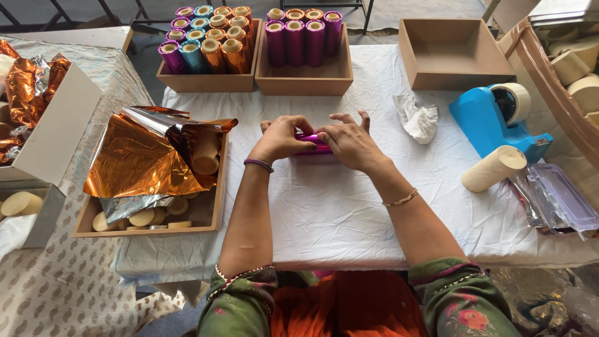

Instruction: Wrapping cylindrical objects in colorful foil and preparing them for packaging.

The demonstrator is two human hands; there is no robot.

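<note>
Now your left hand (279,138) and right hand (349,143) both clamp the magenta foil roll (310,144), lying on the white table (324,212) toward its far edge, blue tape dispenser (493,118) well apart.

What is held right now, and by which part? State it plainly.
A magenta foil-wrapped roll lying on the white cloth. The left hand grips its left end, the right hand covers its right end and top.
</note>
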